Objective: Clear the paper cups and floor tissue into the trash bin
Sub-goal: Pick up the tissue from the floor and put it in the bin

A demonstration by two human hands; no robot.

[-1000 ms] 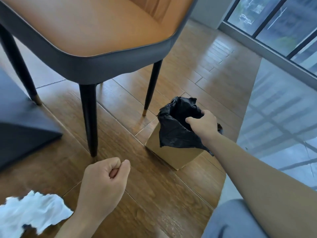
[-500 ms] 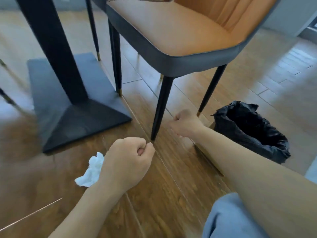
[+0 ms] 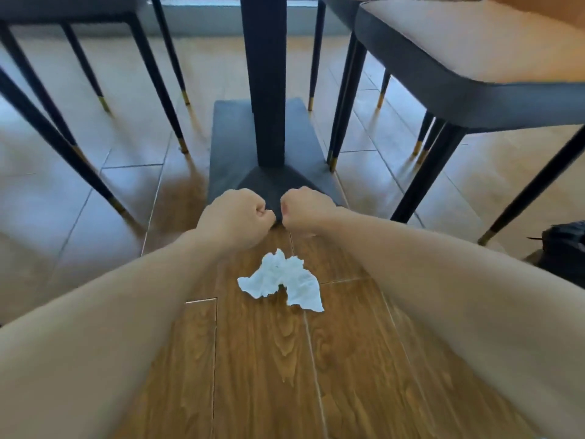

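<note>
the crumpled white tissue [image 3: 282, 282] lies flat on the wooden floor [image 3: 269, 375], just short of the desk base [image 3: 269, 172], between both forearms. left hand [image 3: 235, 217] and right hand [image 3: 305, 212] are each clenched and empty, held above and beyond the tissue, not touching it. judged step: floor tissue pickup, not yet begun. next move calls for one hand to open and drop onto it. chair legs [image 3: 424, 175] flank the approach; floor around the tissue is open. trash bin [image 3: 566, 251] sits at the right edge, well apart.

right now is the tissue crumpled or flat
Crumpled. The tissue lies on the wood floor with creased, raised folds and ragged edges, untouched between both forearms.
</note>
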